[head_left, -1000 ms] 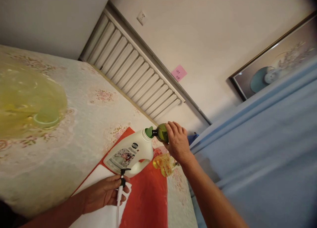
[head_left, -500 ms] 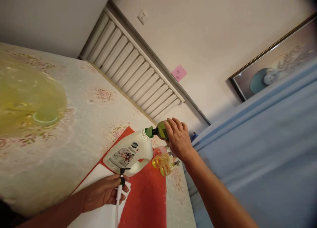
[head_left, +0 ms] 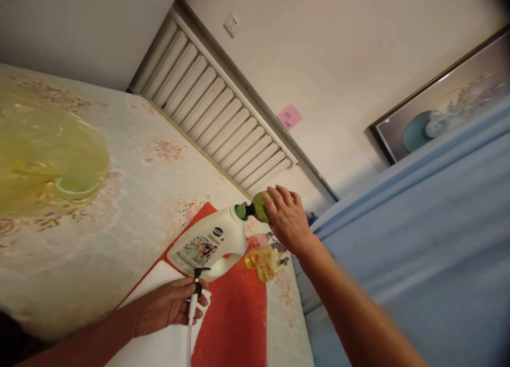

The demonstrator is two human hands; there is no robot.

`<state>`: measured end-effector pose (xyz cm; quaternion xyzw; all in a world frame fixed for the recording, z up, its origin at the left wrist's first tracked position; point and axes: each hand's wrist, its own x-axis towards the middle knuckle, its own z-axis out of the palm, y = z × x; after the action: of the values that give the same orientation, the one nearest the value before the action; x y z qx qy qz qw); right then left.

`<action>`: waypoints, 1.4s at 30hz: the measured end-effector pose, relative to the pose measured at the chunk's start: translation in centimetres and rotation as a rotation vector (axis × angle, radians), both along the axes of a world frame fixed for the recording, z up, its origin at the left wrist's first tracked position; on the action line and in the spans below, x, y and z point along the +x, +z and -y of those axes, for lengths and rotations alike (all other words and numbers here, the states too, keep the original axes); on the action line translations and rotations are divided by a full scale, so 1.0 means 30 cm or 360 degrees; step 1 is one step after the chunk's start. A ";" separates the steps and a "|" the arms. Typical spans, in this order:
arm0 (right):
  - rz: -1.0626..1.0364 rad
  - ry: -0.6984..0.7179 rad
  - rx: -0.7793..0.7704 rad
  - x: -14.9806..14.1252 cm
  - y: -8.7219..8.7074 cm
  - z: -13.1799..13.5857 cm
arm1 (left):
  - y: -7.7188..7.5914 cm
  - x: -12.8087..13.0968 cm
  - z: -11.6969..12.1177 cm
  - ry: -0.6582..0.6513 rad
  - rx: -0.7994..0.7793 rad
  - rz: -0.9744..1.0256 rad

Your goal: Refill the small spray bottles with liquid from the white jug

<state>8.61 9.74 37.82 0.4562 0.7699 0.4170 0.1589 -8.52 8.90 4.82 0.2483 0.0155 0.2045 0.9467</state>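
My right hand (head_left: 287, 218) grips a green bottle (head_left: 261, 206), tipped so its dark threaded neck rests at the mouth of a white detergent jug (head_left: 211, 242). A green spout shows inside the jug's opening, and a printed label covers its side. Between the fingers of my left hand (head_left: 173, 303) is a pump dispenser head (head_left: 198, 287) with a black top and a long white tube pointing down. The jug stands on a red mat (head_left: 235, 319), with a white sheet (head_left: 155, 314) beside it. Whether liquid flows is hidden inside the necks.
Close to my right hand stand small bottles of yellow liquid (head_left: 258, 257) and a pink one (head_left: 258, 241). A large yellow-green translucent bag (head_left: 51, 149) lies on the flowered tablecloth (head_left: 131, 197). Behind are a radiator (head_left: 215, 101) and a blue curtain (head_left: 418, 239).
Very little differs. The view has shifted slightly, and the bottle remains tipped at the jug's mouth while the pump head stays in my left hand.
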 end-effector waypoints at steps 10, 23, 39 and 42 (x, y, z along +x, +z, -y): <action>0.0074 -0.0033 -0.0005 -0.016 0.006 -0.004 | 0.011 -0.005 0.001 -0.0007 -0.0033 -0.0016; 0.0088 0.0002 -0.0011 -0.030 0.008 -0.011 | 0.011 -0.001 0.003 -0.0006 -0.0018 -0.0054; -0.0062 -0.0085 -0.0003 -0.020 -0.023 -0.011 | -0.003 0.003 -0.002 -0.0007 -0.0005 -0.0061; -0.0408 -0.0201 0.0097 0.032 -0.068 0.000 | -0.018 0.007 -0.002 0.0021 -0.0025 -0.0097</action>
<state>9.56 9.74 35.77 0.5580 0.7405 0.3678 0.0714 -8.31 8.96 4.28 0.2470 0.0477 0.2030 0.9463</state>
